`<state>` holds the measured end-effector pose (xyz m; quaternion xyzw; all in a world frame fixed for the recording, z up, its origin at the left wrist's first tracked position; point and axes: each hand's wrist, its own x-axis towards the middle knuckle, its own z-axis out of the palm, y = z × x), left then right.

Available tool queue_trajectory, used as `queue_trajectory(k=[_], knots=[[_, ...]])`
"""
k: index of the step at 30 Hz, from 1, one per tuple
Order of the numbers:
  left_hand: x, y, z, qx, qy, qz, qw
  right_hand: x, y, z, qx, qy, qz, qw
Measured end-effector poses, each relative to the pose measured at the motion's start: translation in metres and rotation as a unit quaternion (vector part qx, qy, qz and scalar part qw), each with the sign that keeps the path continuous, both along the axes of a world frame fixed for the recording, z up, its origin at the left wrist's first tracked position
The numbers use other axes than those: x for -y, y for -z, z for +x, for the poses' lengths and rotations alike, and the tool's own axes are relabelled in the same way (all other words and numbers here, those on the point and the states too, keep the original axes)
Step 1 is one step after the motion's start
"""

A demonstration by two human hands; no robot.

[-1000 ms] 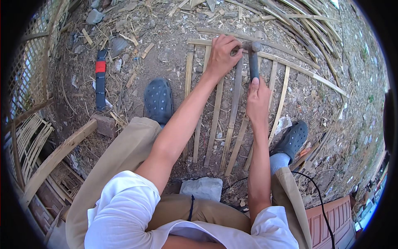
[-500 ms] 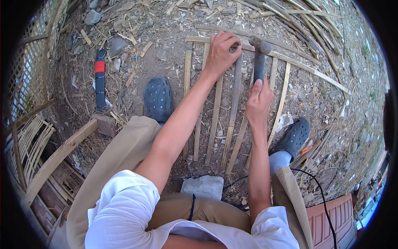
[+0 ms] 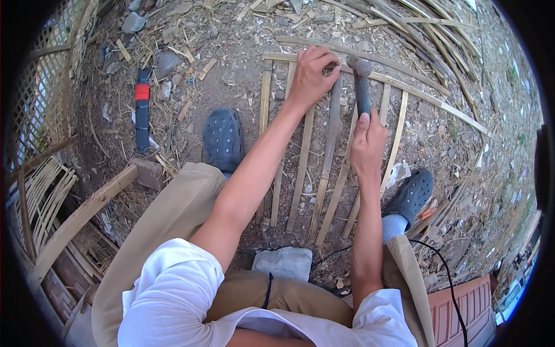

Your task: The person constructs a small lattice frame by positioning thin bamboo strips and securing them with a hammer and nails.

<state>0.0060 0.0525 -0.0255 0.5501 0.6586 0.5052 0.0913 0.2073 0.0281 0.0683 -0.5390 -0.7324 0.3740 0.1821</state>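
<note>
My right fingers (image 3: 363, 122) grip the hammer (image 3: 362, 89); my left fingers (image 3: 317, 56) curl at the strip (image 3: 442, 104), whether holding anything I can't tell.

The left hand (image 3: 315, 75) hides part of the crosswise strip (image 3: 437, 103); the right hand (image 3: 370, 141) covers the grip of the hammer (image 3: 361, 84).

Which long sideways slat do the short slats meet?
The nearer long slat, passing beneath the left hand. The farther slat lies beyond it, apart from the short slats.
</note>
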Motion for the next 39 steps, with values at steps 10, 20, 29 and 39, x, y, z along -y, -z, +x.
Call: queue_trajectory(k=[10,20,29,39], knots=[[-0.001,-0.005,-0.005,0.01,0.017,-0.028,0.999,0.004,0.012,0.004,-0.043,0.032,-0.042,0.998],[-0.006,-0.011,-0.036,-0.037,0.026,-0.104,0.994,0.005,0.012,0.007,-0.005,-0.02,-0.01,1.0],[0.003,-0.006,-0.036,-0.037,-0.009,-0.081,0.996,0.002,-0.009,-0.012,0.006,-0.035,0.011,0.999],[0.004,-0.005,-0.035,-0.059,-0.019,-0.111,0.992,-0.001,0.009,-0.012,0.008,-0.023,0.009,1.0]])
